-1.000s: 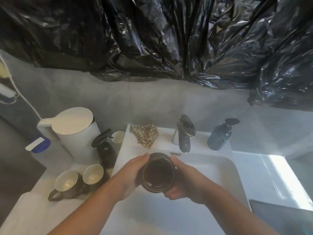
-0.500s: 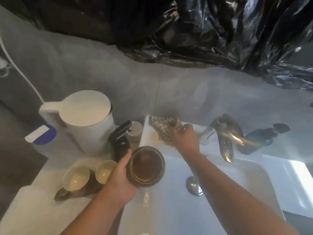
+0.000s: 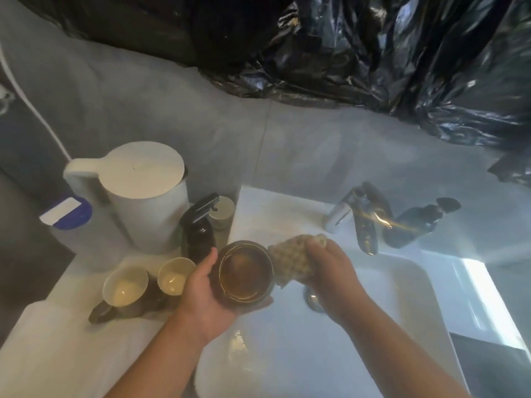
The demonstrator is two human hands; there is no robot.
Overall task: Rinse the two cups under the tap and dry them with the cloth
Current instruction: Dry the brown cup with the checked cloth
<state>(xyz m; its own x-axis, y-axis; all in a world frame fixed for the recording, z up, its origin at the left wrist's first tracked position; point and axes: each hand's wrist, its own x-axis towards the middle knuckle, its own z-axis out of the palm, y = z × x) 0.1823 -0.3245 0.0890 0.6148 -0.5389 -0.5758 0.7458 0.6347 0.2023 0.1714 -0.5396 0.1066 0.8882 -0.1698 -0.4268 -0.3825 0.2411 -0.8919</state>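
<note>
A dark brown cup [image 3: 245, 272] with a gold rim faces up at me over the left edge of the white sink [image 3: 408, 305]. My left hand [image 3: 205, 294] grips it from the left and below. My right hand [image 3: 330, 267] holds a bunched checked cloth [image 3: 290, 261] right beside the cup's right rim. The chrome tap [image 3: 363, 222] stands behind the basin at the right; I see no water running. Two cups with pale insides, one larger [image 3: 125, 287] and one smaller [image 3: 175, 275], sit on the counter left of the sink.
A white kettle [image 3: 143, 193], a dark spray bottle [image 3: 199, 231] and a small pale jar [image 3: 222, 214] stand behind the cups. A dark soap dispenser [image 3: 416, 222] sits right of the tap. The drain [image 3: 314, 300] lies under my right wrist. Black plastic sheeting [image 3: 373, 47] hangs above.
My right hand let go of the cup, reached to the back ledge, took the cloth and brought it beside the cup. My left hand carried the cup left.
</note>
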